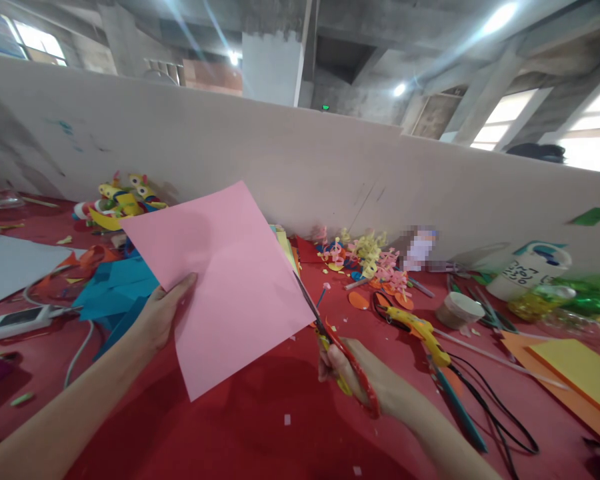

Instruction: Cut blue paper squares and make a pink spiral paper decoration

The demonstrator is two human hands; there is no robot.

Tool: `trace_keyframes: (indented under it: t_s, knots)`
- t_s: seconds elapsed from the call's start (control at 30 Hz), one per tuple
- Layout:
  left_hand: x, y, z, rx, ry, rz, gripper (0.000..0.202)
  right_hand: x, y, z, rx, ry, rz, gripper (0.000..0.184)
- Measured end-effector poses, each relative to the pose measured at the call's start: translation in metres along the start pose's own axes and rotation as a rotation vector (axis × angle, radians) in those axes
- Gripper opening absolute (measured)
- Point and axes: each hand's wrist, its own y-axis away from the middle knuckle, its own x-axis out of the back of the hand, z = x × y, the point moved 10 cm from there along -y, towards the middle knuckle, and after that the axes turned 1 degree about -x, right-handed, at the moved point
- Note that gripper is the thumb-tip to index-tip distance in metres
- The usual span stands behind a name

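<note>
A large sheet of pink paper is held up above the red table, tilted. My left hand pinches its left edge, thumb on the near face and fingers hidden behind. In my right hand is a pair of scissors with red and yellow handles, fingers wrapped through the loops. The dark blades meet the sheet's right edge near its lower right corner; one blade lies in front of the paper. Small pink scraps lie on the table below.
Blue paper and a white power strip are at left. Curled paper flowers stand behind. To the right are a yellow glue gun with a black cord, a round tub, a white bottle and yellow paper.
</note>
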Motion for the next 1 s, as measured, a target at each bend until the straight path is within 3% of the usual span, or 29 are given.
trace_keyframes:
  t_s: [0.23, 0.4, 0.5, 0.83, 1.0]
  knots:
    - [0.0, 0.001, 0.0, -0.003, 0.001, -0.008, 0.047, -0.002, -0.005, 0.008, -0.034, -0.016, 0.033, 0.063]
    - [-0.001, 0.001, -0.001, 0.001, 0.007, -0.009, 0.047, -0.012, -0.009, 0.026, -0.151, -0.241, 0.044, 0.057]
    - [-0.001, 0.001, 0.001, -0.005, 0.024, 0.009, 0.048, -0.014, -0.009, 0.028, -0.137, -0.284, 0.064, 0.057]
    - [0.0, 0.003, 0.003, 0.001, 0.042, 0.008, 0.045, -0.001, -0.008, 0.012, -0.036, -0.136, 0.138, 0.053]
    - [0.0, 0.001, 0.003, -0.01, 0.046, 0.003, 0.044, 0.004, -0.007, 0.013, -0.066, -0.082, 0.2, 0.054]
